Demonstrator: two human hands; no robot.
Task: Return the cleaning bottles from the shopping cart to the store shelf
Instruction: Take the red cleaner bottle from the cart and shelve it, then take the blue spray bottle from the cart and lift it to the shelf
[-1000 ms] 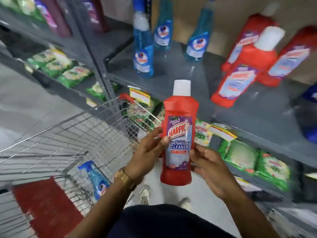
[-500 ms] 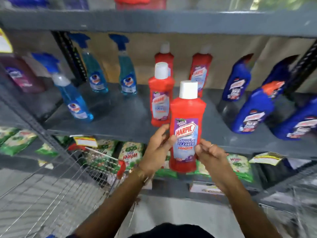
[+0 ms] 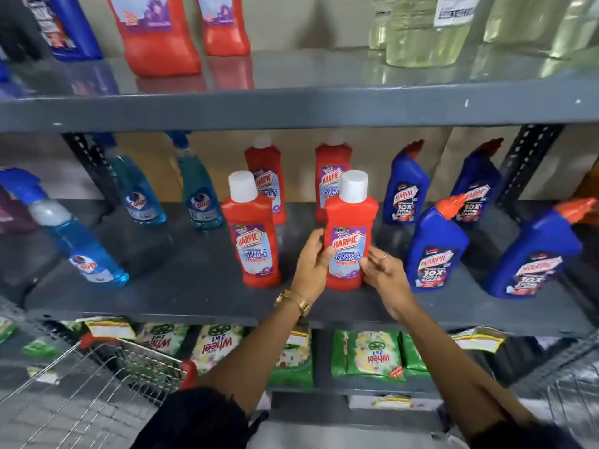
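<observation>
Both hands clasp the red plastic Harpic bathroom-cleaner bottle with a white cap (image 3: 351,234), left hand (image 3: 312,264) and right hand (image 3: 382,270) on either side, its base on the grey metal shelf (image 3: 194,286). Just left of the grip stands a matching red bottle (image 3: 251,234); right, blue Harpic bottles (image 3: 436,251).

Both hands, left (image 3: 312,265) and right (image 3: 384,273), forward, fingers curled inward, facing.

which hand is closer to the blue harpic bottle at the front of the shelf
Right. The right hand is on the right side of the red Harpic bathroom cleaner bottle, next to the blue Harpic bottle. The left hand grips the red bottle's far side.
</observation>
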